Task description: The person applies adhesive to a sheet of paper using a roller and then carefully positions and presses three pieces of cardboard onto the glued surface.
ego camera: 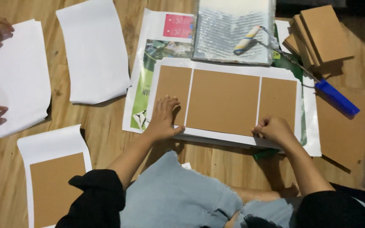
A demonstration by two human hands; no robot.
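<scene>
On the white sheet point(227, 66), two hands, left point(163, 118) flat, right point(273, 128) curled, press three brown boards point(223, 101).

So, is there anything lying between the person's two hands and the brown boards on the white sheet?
Nothing visible does. The left hand rests flat on the left brown board, and the right hand touches the white sheet at the lower edge of the right brown board.

3 brown boards point(223, 101) are laid on a white sheet point(233, 69); the left hand point(163, 120) is pressed flat, the right hand point(274, 128) curled at the sheet's edge.
</scene>
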